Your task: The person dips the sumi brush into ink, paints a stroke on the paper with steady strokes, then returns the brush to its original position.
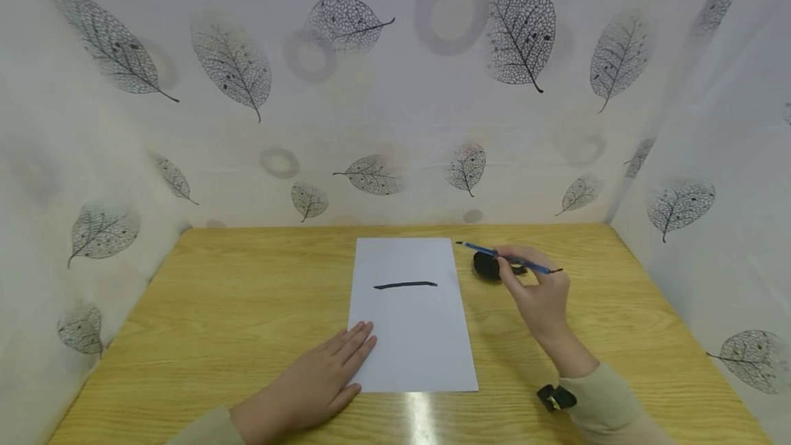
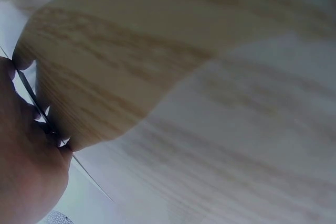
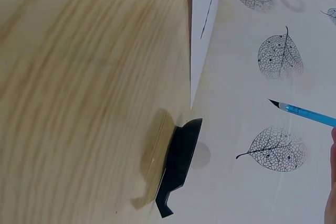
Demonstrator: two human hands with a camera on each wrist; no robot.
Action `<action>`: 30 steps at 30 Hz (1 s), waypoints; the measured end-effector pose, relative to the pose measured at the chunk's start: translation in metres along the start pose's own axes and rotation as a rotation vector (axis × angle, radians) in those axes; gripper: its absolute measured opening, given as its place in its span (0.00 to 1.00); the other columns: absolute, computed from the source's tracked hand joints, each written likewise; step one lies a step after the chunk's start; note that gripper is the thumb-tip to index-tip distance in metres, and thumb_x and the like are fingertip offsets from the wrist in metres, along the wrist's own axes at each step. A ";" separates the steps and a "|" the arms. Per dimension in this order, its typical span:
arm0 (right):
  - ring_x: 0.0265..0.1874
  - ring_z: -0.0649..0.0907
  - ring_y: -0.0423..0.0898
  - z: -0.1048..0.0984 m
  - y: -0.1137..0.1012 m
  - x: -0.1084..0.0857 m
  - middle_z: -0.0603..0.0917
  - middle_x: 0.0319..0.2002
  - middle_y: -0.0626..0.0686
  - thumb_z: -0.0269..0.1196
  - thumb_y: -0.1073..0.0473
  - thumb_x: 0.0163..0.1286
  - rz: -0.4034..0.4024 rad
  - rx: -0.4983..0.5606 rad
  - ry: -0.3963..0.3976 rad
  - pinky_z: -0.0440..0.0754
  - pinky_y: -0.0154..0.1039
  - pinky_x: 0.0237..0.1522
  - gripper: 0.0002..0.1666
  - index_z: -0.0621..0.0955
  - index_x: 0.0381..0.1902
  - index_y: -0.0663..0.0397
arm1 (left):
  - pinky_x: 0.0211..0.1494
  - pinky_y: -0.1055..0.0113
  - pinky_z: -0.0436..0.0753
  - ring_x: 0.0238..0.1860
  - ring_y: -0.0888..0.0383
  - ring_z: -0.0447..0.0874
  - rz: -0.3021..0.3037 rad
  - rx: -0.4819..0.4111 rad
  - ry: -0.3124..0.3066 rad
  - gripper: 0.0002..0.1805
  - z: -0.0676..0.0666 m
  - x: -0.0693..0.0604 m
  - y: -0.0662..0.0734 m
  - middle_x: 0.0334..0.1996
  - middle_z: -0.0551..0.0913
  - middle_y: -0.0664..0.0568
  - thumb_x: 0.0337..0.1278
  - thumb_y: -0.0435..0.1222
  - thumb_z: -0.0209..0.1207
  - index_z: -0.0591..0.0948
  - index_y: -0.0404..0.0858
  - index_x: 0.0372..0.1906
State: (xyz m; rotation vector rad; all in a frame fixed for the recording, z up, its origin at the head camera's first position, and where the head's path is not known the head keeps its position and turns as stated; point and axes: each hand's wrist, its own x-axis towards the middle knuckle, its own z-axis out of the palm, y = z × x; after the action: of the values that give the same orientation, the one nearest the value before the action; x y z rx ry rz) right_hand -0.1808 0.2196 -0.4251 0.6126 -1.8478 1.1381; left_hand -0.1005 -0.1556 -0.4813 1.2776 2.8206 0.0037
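Observation:
A white sheet of paper [image 1: 414,349] lies on the wooden table, with one black horizontal stroke [image 1: 406,285] across its upper half. My left hand [image 1: 315,380] rests flat on the paper's lower left edge, fingers extended. In the left wrist view that hand [image 2: 31,177] shows at the left border. My right hand [image 1: 539,294] pinches a blue ink brush [image 1: 478,248] between thumb and fingers. The brush's black tip points left, raised off the table in the right wrist view. Partly hidden behind the right hand and brush is a small black ink dish [image 1: 487,266] with a handle.
Leaf-print cloth [image 1: 395,101] stands around the back and both sides of the table [image 1: 247,294]. A black strap with a bow-like piece [image 1: 556,398] is at the right wrist. Right of the paper, the dish stands near its upper corner.

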 end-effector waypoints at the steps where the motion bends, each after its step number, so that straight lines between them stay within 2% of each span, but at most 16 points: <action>1: 0.43 0.87 0.22 -0.001 0.001 0.000 0.92 0.35 0.67 0.69 0.84 0.55 -0.014 0.004 -0.001 0.83 0.16 0.43 0.17 0.90 0.40 0.67 | 0.84 0.53 0.69 0.85 0.49 0.59 0.001 -0.002 0.000 0.36 -0.001 0.000 0.000 0.86 0.58 0.44 0.85 0.53 0.43 0.62 0.37 0.84; 5: 0.44 0.87 0.24 -0.005 0.004 0.000 0.91 0.34 0.67 0.68 0.82 0.55 -0.083 0.003 -0.012 0.84 0.17 0.44 0.13 0.90 0.38 0.70 | 0.84 0.53 0.69 0.85 0.49 0.58 0.001 -0.009 -0.013 0.36 -0.004 0.001 0.001 0.86 0.57 0.44 0.85 0.53 0.43 0.61 0.37 0.84; 7: 0.41 0.88 0.27 -0.007 0.007 0.000 0.91 0.34 0.66 0.68 0.78 0.58 -0.129 -0.016 -0.019 0.84 0.17 0.45 0.09 0.90 0.38 0.71 | 0.84 0.53 0.69 0.85 0.49 0.58 0.001 -0.009 -0.013 0.36 -0.003 0.001 0.001 0.86 0.57 0.44 0.85 0.53 0.43 0.61 0.37 0.84; 9: 0.38 0.90 0.35 -0.010 0.010 0.000 0.92 0.34 0.65 0.68 0.71 0.65 -0.175 -0.049 -0.025 0.84 0.17 0.47 0.06 0.90 0.37 0.70 | 0.84 0.53 0.70 0.85 0.49 0.59 0.002 0.000 -0.006 0.36 -0.002 0.001 0.001 0.86 0.58 0.44 0.85 0.53 0.43 0.62 0.37 0.84; 13: 0.33 0.90 0.51 -0.014 0.014 -0.001 0.92 0.33 0.64 0.65 0.56 0.75 -0.243 -0.122 -0.022 0.82 0.17 0.54 0.18 0.90 0.36 0.69 | 0.83 0.53 0.70 0.85 0.49 0.59 0.003 0.007 0.007 0.36 0.000 0.001 0.000 0.85 0.58 0.44 0.85 0.53 0.43 0.62 0.37 0.83; 16: 0.30 0.90 0.57 -0.017 0.017 -0.002 0.92 0.33 0.63 0.65 0.53 0.78 -0.287 -0.161 -0.018 0.81 0.17 0.55 0.22 0.91 0.34 0.68 | 0.84 0.53 0.69 0.85 0.49 0.58 -0.005 -0.011 -0.009 0.36 -0.001 0.001 0.001 0.86 0.57 0.44 0.85 0.53 0.43 0.61 0.37 0.84; 18: 0.28 0.90 0.58 -0.018 0.017 -0.003 0.93 0.33 0.62 0.65 0.52 0.78 -0.327 -0.198 -0.020 0.86 0.22 0.49 0.23 0.91 0.33 0.67 | 0.84 0.53 0.68 0.86 0.49 0.57 -0.009 -0.022 -0.020 0.36 -0.002 0.001 0.001 0.86 0.56 0.44 0.85 0.53 0.43 0.61 0.37 0.84; 20: 0.27 0.90 0.59 -0.019 0.018 -0.003 0.93 0.33 0.61 0.64 0.53 0.79 -0.381 -0.251 -0.033 0.90 0.32 0.41 0.22 0.91 0.33 0.66 | 0.85 0.53 0.68 0.86 0.49 0.57 -0.010 -0.027 -0.025 0.36 -0.002 0.001 0.001 0.86 0.56 0.44 0.85 0.53 0.43 0.60 0.37 0.84; 23: 0.26 0.90 0.58 -0.021 0.018 -0.003 0.93 0.33 0.61 0.62 0.56 0.79 -0.465 -0.311 -0.062 0.88 0.47 0.29 0.21 0.91 0.32 0.66 | 0.84 0.53 0.68 0.85 0.49 0.58 -0.005 -0.017 -0.011 0.36 -0.001 0.001 0.001 0.86 0.57 0.44 0.85 0.53 0.43 0.61 0.37 0.84; 30: 0.23 0.89 0.57 -0.023 0.021 -0.002 0.92 0.31 0.60 0.59 0.63 0.78 -0.615 -0.360 -0.106 0.87 0.49 0.23 0.19 0.91 0.31 0.66 | 0.83 0.55 0.70 0.85 0.49 0.60 0.011 0.039 0.035 0.36 0.005 0.000 -0.001 0.85 0.59 0.43 0.84 0.54 0.45 0.63 0.36 0.83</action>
State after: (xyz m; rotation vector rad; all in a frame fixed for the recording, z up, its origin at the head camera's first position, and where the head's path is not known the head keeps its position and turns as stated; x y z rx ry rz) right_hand -0.1861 0.2491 -0.4313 0.9509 -1.7123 0.3670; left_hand -0.1007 -0.1560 -0.4862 1.3139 2.8571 -0.0294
